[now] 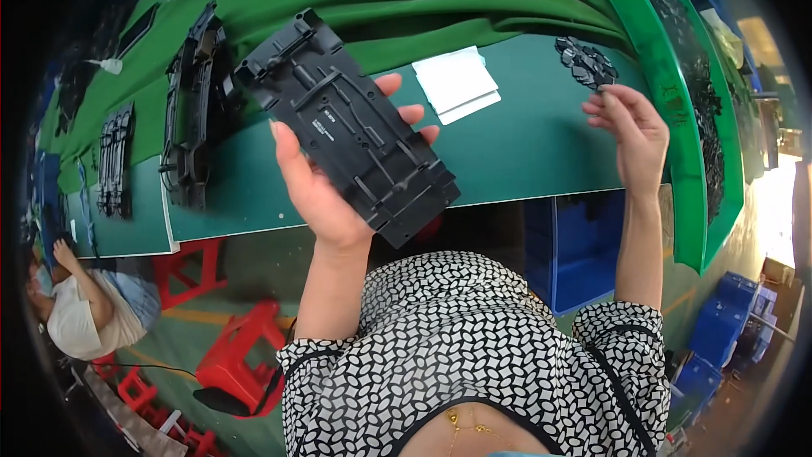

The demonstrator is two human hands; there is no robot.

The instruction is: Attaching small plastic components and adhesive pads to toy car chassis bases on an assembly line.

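Observation:
My left hand (317,195) grips a black plastic toy vehicle chassis (347,123), long and tilted, with moulded rods and bars on the side facing me. The thumb lies along its left edge and the fingertips come round its right edge. Over at the right, my right hand (633,131) has thumb and forefinger pinched together at the near edge of a pile of small black plastic parts (585,63) on the green table. Whatever sits between those fingertips is too small to make out.
White cards (458,86) lie mid-table. A long green bin (689,144) of black parts borders the right side. More black chassis (193,110) rest at left on green cloth (440,4). Below are a blue crate (571,254) and red stools (241,351). Another person (93,309) sits at far left.

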